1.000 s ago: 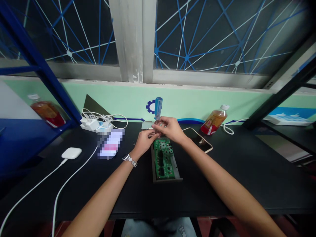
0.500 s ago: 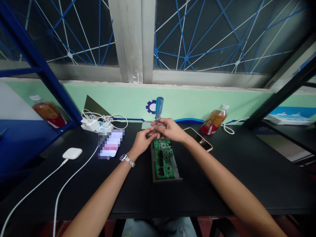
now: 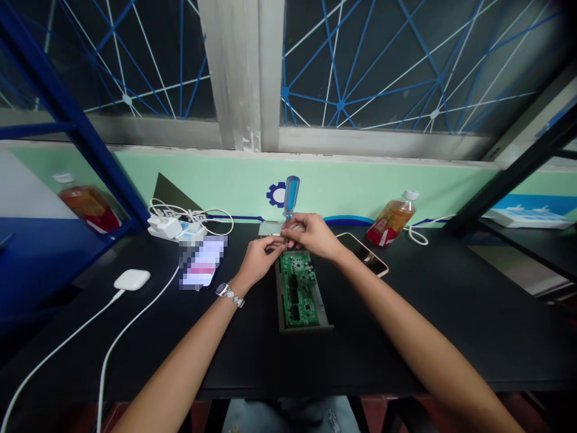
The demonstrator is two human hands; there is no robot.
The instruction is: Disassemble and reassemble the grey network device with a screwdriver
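Note:
A screwdriver (image 3: 291, 193) with a clear blue handle stands nearly upright above the far end of a green circuit board (image 3: 299, 294). My right hand (image 3: 314, 236) is closed, its fingers pinching the screwdriver's shaft below the handle. Close beside it, my left hand (image 3: 261, 257) has thumb and forefinger pinched together near the lower shaft. What sits between those left fingertips is too small to make out, and the screwdriver's tip is hidden by the fingers. The board lies in a shallow metal housing (image 3: 307, 329) on the black desk (image 3: 252, 355).
To the left are a lit phone (image 3: 205, 263), a white earbud case (image 3: 132, 279) on a cable, and a power strip (image 3: 192, 233) with plugs. A second phone (image 3: 367, 255) and a drink bottle (image 3: 393, 219) stand right. A pale green piece (image 3: 267, 228) lies behind my hands.
Both hands have shifted slightly, with the right hand's fingers a little higher and more of the board's far end showing. The screwdriver stays almost in place; the board has not moved.

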